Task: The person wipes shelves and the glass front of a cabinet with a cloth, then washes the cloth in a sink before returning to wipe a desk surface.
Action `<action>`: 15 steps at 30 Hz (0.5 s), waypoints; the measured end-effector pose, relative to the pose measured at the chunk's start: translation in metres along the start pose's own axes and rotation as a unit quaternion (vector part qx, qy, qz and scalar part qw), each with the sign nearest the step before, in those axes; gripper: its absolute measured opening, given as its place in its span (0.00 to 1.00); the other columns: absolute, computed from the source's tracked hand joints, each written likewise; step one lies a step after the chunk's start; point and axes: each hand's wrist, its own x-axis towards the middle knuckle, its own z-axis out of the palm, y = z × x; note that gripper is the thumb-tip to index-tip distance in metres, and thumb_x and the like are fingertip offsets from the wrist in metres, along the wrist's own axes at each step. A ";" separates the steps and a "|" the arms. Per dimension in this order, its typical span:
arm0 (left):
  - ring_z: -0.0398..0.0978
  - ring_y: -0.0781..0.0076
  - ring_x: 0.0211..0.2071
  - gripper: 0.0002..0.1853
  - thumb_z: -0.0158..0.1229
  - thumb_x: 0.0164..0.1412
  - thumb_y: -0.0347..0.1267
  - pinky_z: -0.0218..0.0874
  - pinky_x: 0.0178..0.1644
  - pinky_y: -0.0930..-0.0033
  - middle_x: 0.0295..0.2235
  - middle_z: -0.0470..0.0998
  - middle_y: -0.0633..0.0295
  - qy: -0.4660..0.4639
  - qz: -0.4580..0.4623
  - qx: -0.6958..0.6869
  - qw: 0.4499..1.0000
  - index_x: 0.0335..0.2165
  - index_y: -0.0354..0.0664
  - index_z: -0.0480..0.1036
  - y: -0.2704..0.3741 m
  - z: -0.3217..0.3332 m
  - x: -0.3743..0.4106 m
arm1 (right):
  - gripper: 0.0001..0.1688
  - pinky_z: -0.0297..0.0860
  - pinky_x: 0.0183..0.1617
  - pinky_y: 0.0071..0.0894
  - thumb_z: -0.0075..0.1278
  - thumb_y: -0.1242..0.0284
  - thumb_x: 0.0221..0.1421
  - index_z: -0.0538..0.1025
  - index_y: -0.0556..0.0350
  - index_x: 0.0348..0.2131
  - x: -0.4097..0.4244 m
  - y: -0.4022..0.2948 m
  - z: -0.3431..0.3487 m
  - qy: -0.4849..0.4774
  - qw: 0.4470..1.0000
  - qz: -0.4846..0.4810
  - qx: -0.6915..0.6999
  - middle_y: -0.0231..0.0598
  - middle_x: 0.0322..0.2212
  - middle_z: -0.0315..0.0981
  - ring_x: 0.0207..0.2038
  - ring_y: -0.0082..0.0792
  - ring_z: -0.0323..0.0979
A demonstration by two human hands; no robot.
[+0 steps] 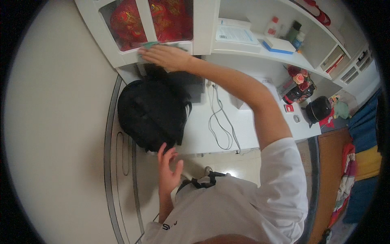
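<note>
My right hand (166, 57) lies flat over a green cloth (151, 45), pressing it to the bottom rail of a white cabinet door (128, 57). Red and gold items (173, 18) show behind the door's glass panes. Below that arm, a black backpack (149, 113) sits at the left end of the white desk (198, 131). My left hand (169, 169) is at the bag's near edge with its fingers apart and nothing held. One fingertip overlaps the bag in view; whether it touches cannot be told.
Grey cables (221, 113) lie on the desk. Farther right are artificial flowers (300, 78), a black round container (318, 109) and a tape roll (296, 118). Bottles and boxes fill part of the upper shelf (237, 50). A beige wall (61, 122) stands at the left.
</note>
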 end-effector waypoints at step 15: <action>0.73 0.64 0.50 0.21 0.58 0.61 0.26 0.67 0.52 0.64 0.62 0.57 0.50 0.023 -0.027 -0.042 0.998 0.52 0.37 0.68 -0.044 -0.006 0.008 | 0.31 0.47 0.69 0.51 0.47 0.60 0.60 0.69 0.58 0.57 -0.028 0.068 -0.041 0.097 0.985 0.137 -0.033 0.53 0.63 0.53 0.66 0.52 0.50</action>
